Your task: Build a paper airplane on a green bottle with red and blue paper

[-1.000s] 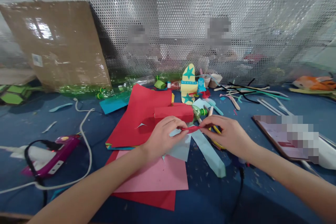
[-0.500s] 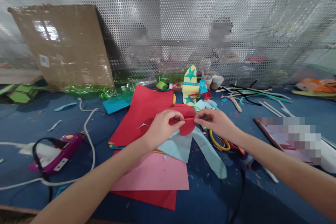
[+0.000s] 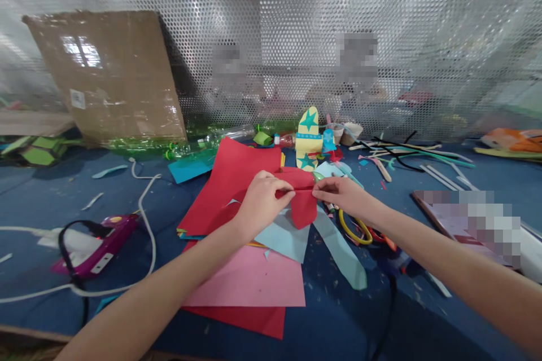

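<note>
- Here, a piece of red paper (image 3: 304, 211) hangs between two bare hands above a blue table (image 3: 334, 321), at the centre of the view.
- The red piece is matte and plain, with a straight, folded-looking upper edge and a lower part that narrows to a blunt, uneven end.
- At its upper left corner, the left hand (image 3: 263, 203) holds it, the grip narrow, thumb and forefinger pinched on the edge.
- Opposite, the right hand (image 3: 342, 196) pinches the upper right corner, its grip just as narrow on the same paper.
- Behind the piece lies a red-wrapped bottle (image 3: 300, 176), its green neck partly hidden by the right hand.
- Below and to the left, a pale blue sheet (image 3: 284, 241) overlaps a pink sheet (image 3: 254, 282); a pale blue strip (image 3: 342, 254) angles away to the right, near a yellow loop (image 3: 361, 241).
- Larger red sheets (image 3: 239, 169) are stacked beyond the left hand, close to a yellow cutout (image 3: 308, 145) decorated with teal stars.
- A purple power strip (image 3: 99, 251) sits at far left, while brown cardboard (image 3: 122, 84) leans against a perforated metal screen (image 3: 292, 11).
</note>
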A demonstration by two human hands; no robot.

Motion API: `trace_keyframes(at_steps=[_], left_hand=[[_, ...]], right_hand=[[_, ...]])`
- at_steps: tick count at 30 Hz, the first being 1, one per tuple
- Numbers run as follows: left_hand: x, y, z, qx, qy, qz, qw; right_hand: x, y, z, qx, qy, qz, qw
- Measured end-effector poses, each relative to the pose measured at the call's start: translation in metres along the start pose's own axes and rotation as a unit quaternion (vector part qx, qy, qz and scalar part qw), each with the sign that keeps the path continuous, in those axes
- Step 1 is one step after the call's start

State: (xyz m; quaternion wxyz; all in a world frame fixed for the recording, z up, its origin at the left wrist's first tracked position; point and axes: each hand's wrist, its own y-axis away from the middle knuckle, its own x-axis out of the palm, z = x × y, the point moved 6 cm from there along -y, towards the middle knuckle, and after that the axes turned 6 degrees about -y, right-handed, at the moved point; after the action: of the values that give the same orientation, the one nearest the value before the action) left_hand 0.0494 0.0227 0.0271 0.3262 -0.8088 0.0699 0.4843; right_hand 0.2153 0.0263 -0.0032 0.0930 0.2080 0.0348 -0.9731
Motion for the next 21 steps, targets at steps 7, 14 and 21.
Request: trace_keyframes(at_steps=[7,14,21], left_hand=[[0.0,-0.007,0.003,-0.012,-0.019,0.01,1.0],[0.002,-0.009,0.005,-0.011,-0.027,0.021,0.999],[-0.002,-0.013,0.007,-0.011,-0.042,0.012,0.999]], right_hand=[[-0.009,-0.005,0.002,-0.033,0.081,-0.06,0.994],[-0.011,-0.008,-0.004,-0.02,0.091,-0.054,0.994],[-0.009,-0.008,-0.013,0.034,0.052,-0.023,0.998]])
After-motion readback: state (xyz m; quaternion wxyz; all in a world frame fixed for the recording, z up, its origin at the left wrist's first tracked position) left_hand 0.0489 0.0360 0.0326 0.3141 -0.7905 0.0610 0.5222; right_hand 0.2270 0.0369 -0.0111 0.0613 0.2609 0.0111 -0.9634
